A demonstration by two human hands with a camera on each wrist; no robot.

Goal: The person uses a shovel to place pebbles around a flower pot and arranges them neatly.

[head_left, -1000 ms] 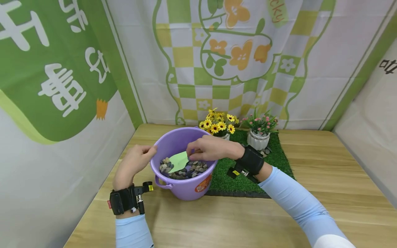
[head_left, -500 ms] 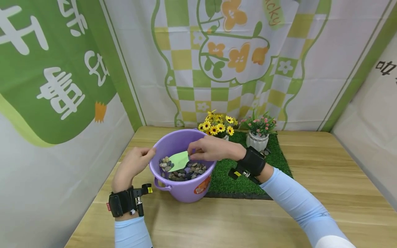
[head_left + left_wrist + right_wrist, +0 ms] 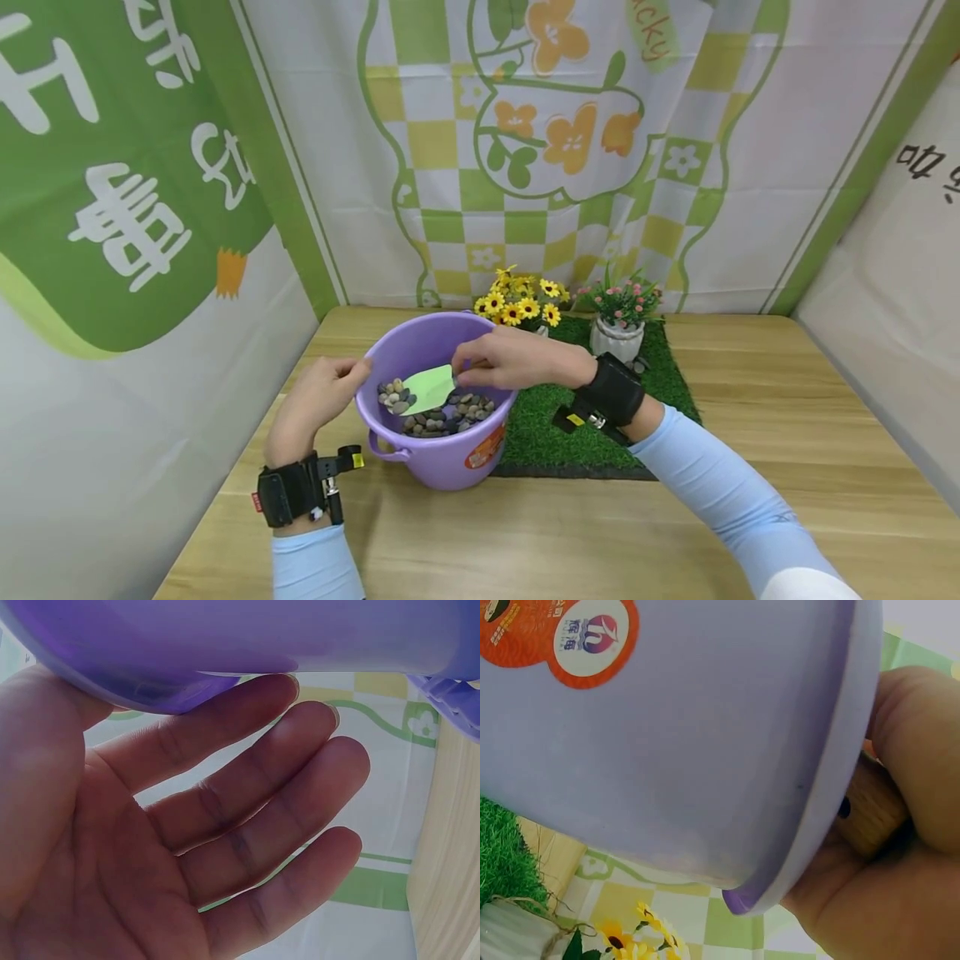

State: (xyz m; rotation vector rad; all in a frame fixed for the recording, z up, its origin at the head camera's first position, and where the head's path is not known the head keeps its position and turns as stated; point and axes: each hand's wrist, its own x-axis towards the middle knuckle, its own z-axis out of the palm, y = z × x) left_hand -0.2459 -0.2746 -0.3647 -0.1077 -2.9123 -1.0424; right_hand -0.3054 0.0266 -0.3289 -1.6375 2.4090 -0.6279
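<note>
A purple bucket [image 3: 442, 457] stands on the table with several small pebbles [image 3: 438, 422] at its bottom. My left hand [image 3: 318, 402] pinches the rim on the left side; the left wrist view shows the thumb going behind the rim and the index finger against the outer wall, the other fingers extended. My right hand [image 3: 517, 358] reaches over the right rim and grips a small garden trowel [image 3: 429, 390]. Its light green blade lies inside the bucket, with pebbles overlapping the tip. In the right wrist view the wooden handle [image 3: 874, 806] sits within the curled hand.
A green artificial turf mat [image 3: 577, 442] lies right of the bucket. Potted yellow flowers [image 3: 517, 304] and a white pot of pink flowers [image 3: 617, 337] stand at the back. Bare wooden table [image 3: 765, 417] extends to the right, and printed cloth walls [image 3: 438, 146] enclose the table.
The head view has shifted a little, so the bucket and plants sit slightly further left. Both hands keep their holds, and the trowel blade stays among the pebbles.
</note>
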